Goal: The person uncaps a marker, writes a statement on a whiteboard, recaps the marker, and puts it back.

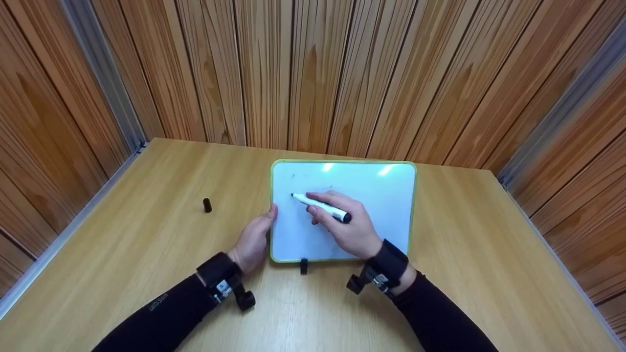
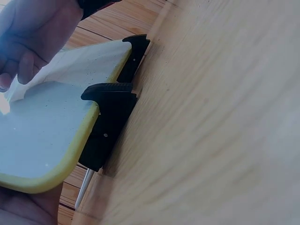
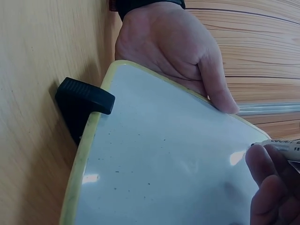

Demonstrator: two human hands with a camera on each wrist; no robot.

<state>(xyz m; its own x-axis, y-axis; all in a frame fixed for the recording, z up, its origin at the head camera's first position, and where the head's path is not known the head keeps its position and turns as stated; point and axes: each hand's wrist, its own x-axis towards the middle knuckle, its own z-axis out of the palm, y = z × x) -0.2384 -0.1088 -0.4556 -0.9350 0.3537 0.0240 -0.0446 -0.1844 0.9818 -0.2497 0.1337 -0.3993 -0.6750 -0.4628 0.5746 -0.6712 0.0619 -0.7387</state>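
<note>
Whiteboard (image 1: 386, 205), yellow-rimmed, specked; marker (image 1: 325, 207), white, uncapped

The bench (image 1: 455, 244) leaves room right of the board (image 1: 386, 215); left sits a cap (image 1: 207, 205). Clips (image 2: 108, 126) obstruct the near edge, the left hand (image 1: 252, 242) the left edge, a wall (image 1: 313, 73) the far side.

Worktop, light wood (image 1: 146, 264): one. Whiteboard, rectangular, yellow-green rim (image 1: 386, 210): one, toward the rear edge. Hooked feet, black (image 2: 110, 112): two, along the board's lower edge. Marker, white, black-ended (image 1: 334, 211): one. Cap, black, cylindrical (image 1: 207, 205): one, toward the left edge. Hands: two, one left hand (image 1: 252, 242), one right hand (image 1: 356, 227).
</note>
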